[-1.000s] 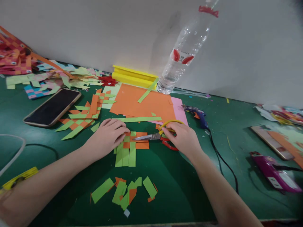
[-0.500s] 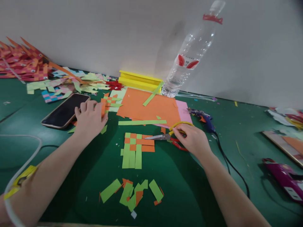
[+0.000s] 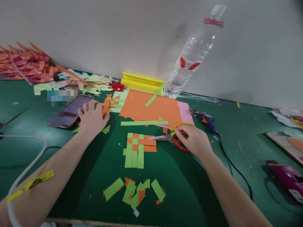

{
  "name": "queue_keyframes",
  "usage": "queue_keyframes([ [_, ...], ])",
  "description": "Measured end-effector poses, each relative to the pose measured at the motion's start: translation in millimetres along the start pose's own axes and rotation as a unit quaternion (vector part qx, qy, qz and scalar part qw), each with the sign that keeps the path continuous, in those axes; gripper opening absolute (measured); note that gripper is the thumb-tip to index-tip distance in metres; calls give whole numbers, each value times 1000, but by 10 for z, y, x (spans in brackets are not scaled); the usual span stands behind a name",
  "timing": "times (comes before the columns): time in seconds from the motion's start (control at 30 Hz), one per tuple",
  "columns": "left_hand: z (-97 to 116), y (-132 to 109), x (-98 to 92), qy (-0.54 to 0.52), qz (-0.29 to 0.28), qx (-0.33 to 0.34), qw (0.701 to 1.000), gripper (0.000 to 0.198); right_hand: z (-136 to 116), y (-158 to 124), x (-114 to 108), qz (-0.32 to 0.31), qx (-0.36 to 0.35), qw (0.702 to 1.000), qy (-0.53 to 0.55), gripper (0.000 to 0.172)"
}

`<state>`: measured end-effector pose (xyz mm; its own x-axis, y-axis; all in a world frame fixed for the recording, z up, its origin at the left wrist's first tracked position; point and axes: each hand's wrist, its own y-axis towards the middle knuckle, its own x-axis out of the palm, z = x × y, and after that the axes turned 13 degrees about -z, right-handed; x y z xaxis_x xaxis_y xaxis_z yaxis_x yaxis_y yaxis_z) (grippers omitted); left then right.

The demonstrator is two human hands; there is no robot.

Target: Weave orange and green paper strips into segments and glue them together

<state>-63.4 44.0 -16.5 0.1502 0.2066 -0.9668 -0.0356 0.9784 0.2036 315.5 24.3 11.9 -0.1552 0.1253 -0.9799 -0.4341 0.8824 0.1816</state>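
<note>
My right hand (image 3: 198,138) grips a pair of scissors (image 3: 163,137) by its yellow and red handles. The blades point left, their tips over the orange strips of a small woven paper piece (image 3: 135,146) in green and orange. Beside a smartphone (image 3: 81,104), my left hand (image 3: 93,119) rests with fingers spread and bent, reaching the phone's right edge. The phone's screen is lit, with part of it blurred out. An orange folded paper (image 3: 105,107) lies right by my left fingers; whether they touch it is unclear. Behind it sits another woven paper piece (image 3: 115,101).
Orange paper sheets (image 3: 149,105), a green strip (image 3: 144,123) and a yellow holder (image 3: 142,82) lie ahead. A plastic bottle (image 3: 189,60) stands near the wall. A glue gun (image 3: 203,118) with its cord lies right. Paper scraps (image 3: 134,192) lie in front; woven red fish shapes (image 3: 28,67) pile up left.
The phone's dark screen has lit up. The whole view has shifted slightly; both hands keep nearly the same places, and the scissors stay over the woven piece.
</note>
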Motion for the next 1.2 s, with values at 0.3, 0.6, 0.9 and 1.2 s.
queue_keyframes([
  [0.3, 48, -10, -34, 6, 31, 43, 999, 35, 8, -8, 17, 26, -10, 999, -16, 29],
  [0.6, 370, -134, -116, -49, -14, 254, 966, 31, -44, -15, 22, 33, -5, 999, -17, 28],
  [0.9, 442, -177, -56, -74, -123, 386, 911, 29, -53, -7, 3, 30, -30, 999, -2, 27],
  [1.2, 418, -159, 6, -94, -148, 391, 904, 31, 317, -3, 10, 27, -12, 999, -15, 29],
])
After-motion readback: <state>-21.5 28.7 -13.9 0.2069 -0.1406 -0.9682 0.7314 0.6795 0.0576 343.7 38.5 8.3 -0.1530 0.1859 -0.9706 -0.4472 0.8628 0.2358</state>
